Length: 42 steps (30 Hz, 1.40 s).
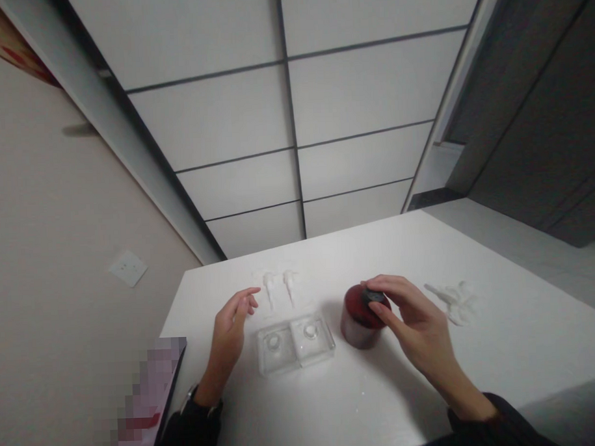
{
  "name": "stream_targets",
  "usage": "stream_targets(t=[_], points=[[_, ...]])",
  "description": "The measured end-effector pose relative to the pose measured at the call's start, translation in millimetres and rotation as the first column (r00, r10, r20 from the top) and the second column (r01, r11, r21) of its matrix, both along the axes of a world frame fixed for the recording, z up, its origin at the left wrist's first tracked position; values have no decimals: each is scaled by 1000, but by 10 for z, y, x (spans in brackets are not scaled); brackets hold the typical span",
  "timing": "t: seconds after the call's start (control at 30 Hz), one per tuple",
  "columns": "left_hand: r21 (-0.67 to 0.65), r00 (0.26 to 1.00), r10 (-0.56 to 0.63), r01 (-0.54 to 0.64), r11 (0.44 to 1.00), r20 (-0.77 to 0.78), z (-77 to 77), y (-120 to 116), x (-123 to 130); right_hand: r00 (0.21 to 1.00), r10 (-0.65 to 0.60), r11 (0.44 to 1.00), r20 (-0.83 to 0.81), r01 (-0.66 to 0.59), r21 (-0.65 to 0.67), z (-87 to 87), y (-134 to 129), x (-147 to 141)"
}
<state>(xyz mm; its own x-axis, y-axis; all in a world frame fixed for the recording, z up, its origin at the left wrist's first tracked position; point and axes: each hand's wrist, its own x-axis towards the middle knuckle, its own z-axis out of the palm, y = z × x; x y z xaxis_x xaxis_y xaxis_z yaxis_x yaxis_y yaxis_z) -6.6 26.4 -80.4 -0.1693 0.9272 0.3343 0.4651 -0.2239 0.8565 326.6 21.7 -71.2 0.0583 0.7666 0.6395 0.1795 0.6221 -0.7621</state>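
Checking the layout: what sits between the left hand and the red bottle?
Head view: a clear two-compartment tray lies between the left hand and the red bottle.

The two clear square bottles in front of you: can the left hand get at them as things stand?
Probably yes. The left hand is open and holds nothing, hovering just left of the clear square bottles, with bare white table between. The right hand is off on the dark red bottle's cap.

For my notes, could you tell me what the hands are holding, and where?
The right hand grips the dark cap of the red bottle; the left hand holds nothing.
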Motion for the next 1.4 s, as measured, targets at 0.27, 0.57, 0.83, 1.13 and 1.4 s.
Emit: stream_targets(t=[0.27, 0.57, 0.83, 1.13, 1.4], points=[[-30, 999, -5, 3, 1000, -53, 27, -10, 23, 995, 7, 1000, 104, -4, -27, -79, -9, -5], [-54, 995, -14, 9, 998, -98, 32, -7, 28, 988, 51, 990, -149, -69, -124, -162, 12, -68], [-49, 991, -33, 27, 998, -133, 67, -16, 49, 987, 67, 986, -148, -88, -142, -139, 13, -65], [-53, 988, -33, 25, 998, -153, 21, -20, 40, 998, 53, 989, -20, -55, -136, -147, 29, -79], [-242, 875, 23, -160, 957, -484, 100, 356, 64, 994, -42, 991, -103, 29, -128, -237, 59, -189]])
